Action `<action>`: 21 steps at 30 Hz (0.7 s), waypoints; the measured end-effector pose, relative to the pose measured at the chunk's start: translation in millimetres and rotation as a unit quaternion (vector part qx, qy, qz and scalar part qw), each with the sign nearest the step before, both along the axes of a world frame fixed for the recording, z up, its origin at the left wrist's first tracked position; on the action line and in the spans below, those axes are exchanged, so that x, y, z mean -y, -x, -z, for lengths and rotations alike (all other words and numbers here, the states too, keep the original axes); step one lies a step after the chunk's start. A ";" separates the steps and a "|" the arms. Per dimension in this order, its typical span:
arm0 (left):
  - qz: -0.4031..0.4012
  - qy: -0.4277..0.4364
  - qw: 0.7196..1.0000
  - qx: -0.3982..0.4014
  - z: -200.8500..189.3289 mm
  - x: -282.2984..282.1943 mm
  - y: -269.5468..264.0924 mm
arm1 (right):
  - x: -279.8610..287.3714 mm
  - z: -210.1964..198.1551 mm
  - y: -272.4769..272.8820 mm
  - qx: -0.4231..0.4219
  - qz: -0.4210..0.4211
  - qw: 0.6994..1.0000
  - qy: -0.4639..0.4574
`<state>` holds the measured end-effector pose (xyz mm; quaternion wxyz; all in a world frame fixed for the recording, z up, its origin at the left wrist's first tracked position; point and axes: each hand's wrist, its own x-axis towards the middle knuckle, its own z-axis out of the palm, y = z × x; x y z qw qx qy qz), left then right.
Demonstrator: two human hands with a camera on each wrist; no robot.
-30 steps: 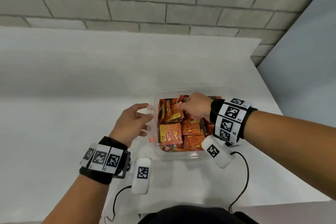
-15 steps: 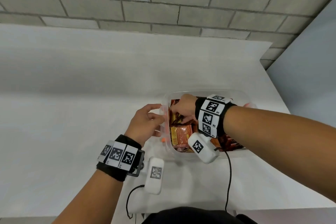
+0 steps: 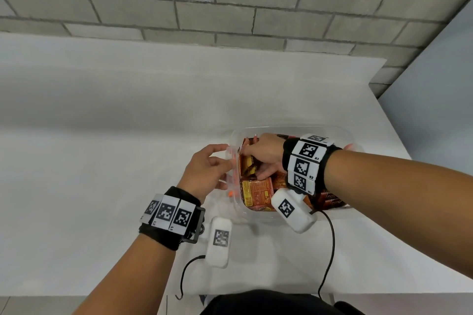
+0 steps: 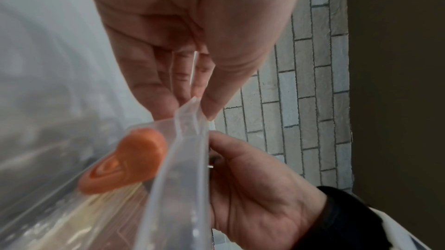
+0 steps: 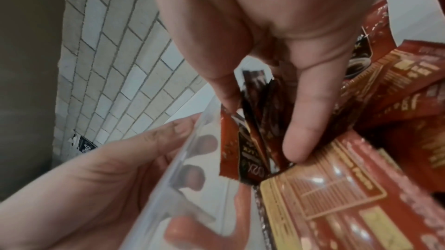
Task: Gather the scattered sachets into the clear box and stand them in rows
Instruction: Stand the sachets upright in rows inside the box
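Observation:
The clear box (image 3: 294,129) stands on the white table, filled with orange-red sachets (image 3: 256,192), most lying flat or leaning. My left hand (image 3: 225,161) grips the box's left rim (image 4: 190,139), thumb inside and fingers outside; those fingers show through the wall (image 5: 192,159). An orange tab (image 4: 125,162) sits on that wall. My right hand (image 3: 252,165) is inside the box at its left wall. It pinches a few upright sachets (image 5: 253,126) between fingers and thumb (image 5: 305,120). A large flat sachet (image 5: 337,197) lies right beside them.
The white table (image 3: 102,161) stretches left and back to a grey brick wall (image 3: 230,7). Its right edge (image 3: 399,140) runs close to the box. White tracker pods with black cables (image 3: 327,250) hang from both wrists at the table's near edge.
My right hand has moved from the middle of the box to its left wall and now holds sachets upright there. My left hand has taken hold of the left rim.

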<state>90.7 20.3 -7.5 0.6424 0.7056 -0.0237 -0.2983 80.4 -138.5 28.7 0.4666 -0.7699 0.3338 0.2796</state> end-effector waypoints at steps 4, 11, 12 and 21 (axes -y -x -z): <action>-0.005 0.003 1.000 0.002 0.3 -0.1 1.9 | -2.7 2.5 3.4 0.014 0.020 0.999 -0.026; -0.009 0.010 1.000 0.004 1.3 0.6 2.2 | 1.5 -5.3 10.2 0.030 -0.015 0.996 -0.077; -0.009 0.011 1.000 0.003 1.2 0.5 2.4 | 3.0 -6.1 11.2 0.029 -0.023 0.996 -0.087; -0.002 0.017 1.000 0.003 0.9 -0.3 0.8 | 9.0 -8.1 12.0 0.021 -0.062 0.993 -0.102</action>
